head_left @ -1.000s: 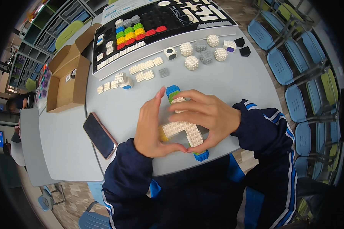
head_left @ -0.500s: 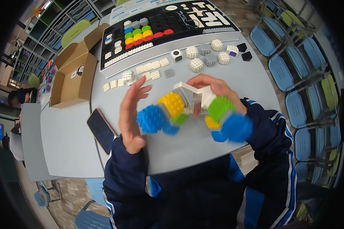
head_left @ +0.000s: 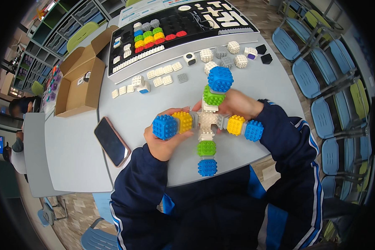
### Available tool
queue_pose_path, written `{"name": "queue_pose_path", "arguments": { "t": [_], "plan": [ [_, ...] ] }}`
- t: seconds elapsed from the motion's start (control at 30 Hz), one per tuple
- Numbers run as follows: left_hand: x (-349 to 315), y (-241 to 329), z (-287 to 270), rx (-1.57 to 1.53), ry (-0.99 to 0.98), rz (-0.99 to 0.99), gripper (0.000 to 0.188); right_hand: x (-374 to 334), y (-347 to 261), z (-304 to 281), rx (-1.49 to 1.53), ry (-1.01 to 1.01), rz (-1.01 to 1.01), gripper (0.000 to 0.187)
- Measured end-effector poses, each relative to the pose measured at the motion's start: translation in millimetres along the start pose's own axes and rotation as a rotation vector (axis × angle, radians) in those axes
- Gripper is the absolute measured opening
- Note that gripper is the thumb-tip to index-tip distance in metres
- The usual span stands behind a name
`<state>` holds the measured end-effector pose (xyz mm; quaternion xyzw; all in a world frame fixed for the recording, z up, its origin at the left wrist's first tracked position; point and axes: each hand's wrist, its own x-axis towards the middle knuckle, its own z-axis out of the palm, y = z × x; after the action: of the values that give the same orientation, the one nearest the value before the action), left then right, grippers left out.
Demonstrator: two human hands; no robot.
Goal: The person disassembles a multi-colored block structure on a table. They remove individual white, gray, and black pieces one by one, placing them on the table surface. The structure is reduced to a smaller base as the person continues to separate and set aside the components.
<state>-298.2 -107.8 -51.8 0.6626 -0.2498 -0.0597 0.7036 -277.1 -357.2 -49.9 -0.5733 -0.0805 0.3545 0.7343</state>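
A cross-shaped building-block model (head_left: 207,120) is held over the near part of the table. White pieces form its centre, and its arms carry yellow or green studded blocks with blue blocks at the tips. My left hand (head_left: 160,141) is closed round the left arm, at the yellow block (head_left: 184,122) beside the blue end block (head_left: 164,126). My right hand (head_left: 237,104) grips the model from behind, between the far arm and the right arm; its fingertips are partly hidden by the white centre. The near arm, green then blue, points toward me.
A black-lined tray (head_left: 175,25) of coloured blocks and white parts lies at the back. White and grey cubes (head_left: 241,61) and flat square tiles (head_left: 166,80) are spread before it. An open cardboard box (head_left: 81,85) and a phone (head_left: 111,141) are at left; stacked chairs (head_left: 306,78) stand right.
The model has turned so that its cross shape faces up. My left hand, spread apart from it before, has moved in and closed on its left arm. My right hand still holds it.
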Motion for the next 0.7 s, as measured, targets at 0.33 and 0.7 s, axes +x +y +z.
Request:
{"name": "queue_pose_path", "arguments": {
  "t": [0.33,0.7],
  "plan": [
    [-2.1,-12.2,4.1,0.017,0.119,0.029,0.046,-31.7,-42.5,-21.7,-0.209,0.219,-0.243,0.091],
    [1.6,-23.9,4.3,-0.036,0.179,-0.099,0.046,-34.0,-32.9,-9.4,-0.962,0.232,-0.375,0.042]
  ]
}}
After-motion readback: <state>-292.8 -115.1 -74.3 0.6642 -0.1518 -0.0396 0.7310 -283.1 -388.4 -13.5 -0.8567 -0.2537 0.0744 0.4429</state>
